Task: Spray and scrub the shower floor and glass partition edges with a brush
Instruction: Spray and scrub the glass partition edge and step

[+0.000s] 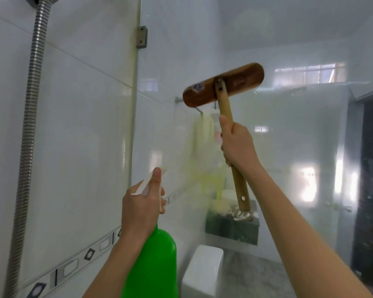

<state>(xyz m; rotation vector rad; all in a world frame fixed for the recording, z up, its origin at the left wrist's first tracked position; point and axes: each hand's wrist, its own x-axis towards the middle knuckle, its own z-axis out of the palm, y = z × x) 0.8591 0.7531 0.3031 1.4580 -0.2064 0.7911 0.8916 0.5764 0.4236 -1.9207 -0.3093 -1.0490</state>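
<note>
- The right hand (238, 145) is closed around the wooden handle of the brush (223, 84). It grips about the middle of the handle, with the thumb lying upward along the wood.
- The brush is raised above this hand. Its brown wooden back faces the camera and its long head is tilted, with the right end higher. The bristles are turned away, toward the glass partition (289, 147). It cannot be told whether they touch the glass.
- The left hand (143, 203) is lower and to the left. It holds the green spray bottle (153, 265) by the neck, with the fingers curled around it and the thumb resting on top of the white spray head. The nozzle points toward the glass.
- The bottle hangs under this hand, upright and a little tilted, and its bottom is cut by the lower edge of the picture.
- The glass partition stands in front of both hands. Its left edge meets the tiled wall (78, 108), and a metal bracket (141, 37) sits on this edge near the top.
- On the far left, a ribbed metal shower hose (30, 108) runs down the tiled wall. A patterned border (73, 265) crosses the tiles lower down.
- Through the hazy glass a yellowish towel (202, 130) hangs behind the brush handle, and a white toilet (202, 269) stands below, just right of the bottle.
</note>
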